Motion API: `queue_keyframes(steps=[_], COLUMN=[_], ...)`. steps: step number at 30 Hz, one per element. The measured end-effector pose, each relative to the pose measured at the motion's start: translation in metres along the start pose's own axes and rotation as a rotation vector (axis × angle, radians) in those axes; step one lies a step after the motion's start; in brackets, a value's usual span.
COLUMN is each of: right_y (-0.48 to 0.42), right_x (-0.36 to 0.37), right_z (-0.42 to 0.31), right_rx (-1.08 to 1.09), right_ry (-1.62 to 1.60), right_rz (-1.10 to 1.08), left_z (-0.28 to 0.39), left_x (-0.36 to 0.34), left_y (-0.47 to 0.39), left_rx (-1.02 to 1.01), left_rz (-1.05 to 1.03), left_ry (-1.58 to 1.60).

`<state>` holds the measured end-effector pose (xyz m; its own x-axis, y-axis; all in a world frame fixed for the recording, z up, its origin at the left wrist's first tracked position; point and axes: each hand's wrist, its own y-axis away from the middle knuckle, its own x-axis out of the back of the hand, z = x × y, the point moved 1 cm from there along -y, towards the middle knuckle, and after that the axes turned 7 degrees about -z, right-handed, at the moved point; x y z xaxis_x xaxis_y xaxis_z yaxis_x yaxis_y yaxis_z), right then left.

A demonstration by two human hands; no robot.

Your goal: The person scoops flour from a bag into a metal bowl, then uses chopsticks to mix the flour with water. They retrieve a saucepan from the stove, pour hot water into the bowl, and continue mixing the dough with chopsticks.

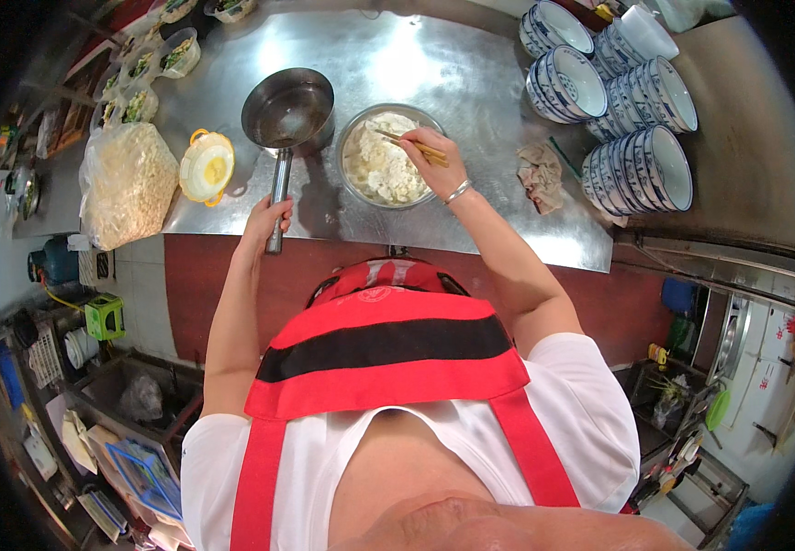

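My left hand grips the metal handle of a dark saucepan, whose pan part is over the steel table beside a metal bowl. Inside the bowl lies a white, lumpy flour mixture. In my right hand is a pair of wooden chopsticks, their tips at the mixture. A yellow-rimmed, two-handled dish with something yellow in it stands left of the saucepan. Whether the saucepan's base touches the table I cannot tell.
Stacks of blue-and-white bowls stand at the right, near a crumpled stained cloth. At the left lies a plastic bag of pale small pieces, with several clear tubs of chopped food behind it. The table's front edge runs before me.
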<state>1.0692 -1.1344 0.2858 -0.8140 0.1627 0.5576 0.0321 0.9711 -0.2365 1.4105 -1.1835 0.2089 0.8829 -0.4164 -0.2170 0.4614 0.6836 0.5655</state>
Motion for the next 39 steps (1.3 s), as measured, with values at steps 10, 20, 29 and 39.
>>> queue_keyframes(steps=[10, 20, 29, 39], right_y=[0.009, 0.004, 0.017, -0.025], right_x=[-0.005, -0.008, 0.009, 0.017], right_z=[0.006, -0.016, -0.036, -0.011], right_rx=[0.111, 0.108, 0.162, -0.005], right_ry=[0.112, 0.086, 0.0, 0.044], right_rz=[-0.036, -0.149, -0.282, -0.067], left_z=[0.024, -0.02, -0.023, -0.024], left_x=[-0.042, -0.122, -0.12, -0.112], left_y=[-0.002, -0.058, -0.048, -0.052], left_rx=[-0.73, -0.009, -0.007, 0.028], left_rz=[0.595, 0.029, -0.094, -0.096], left_ry=[-1.277, -0.001, 0.124, 0.096])
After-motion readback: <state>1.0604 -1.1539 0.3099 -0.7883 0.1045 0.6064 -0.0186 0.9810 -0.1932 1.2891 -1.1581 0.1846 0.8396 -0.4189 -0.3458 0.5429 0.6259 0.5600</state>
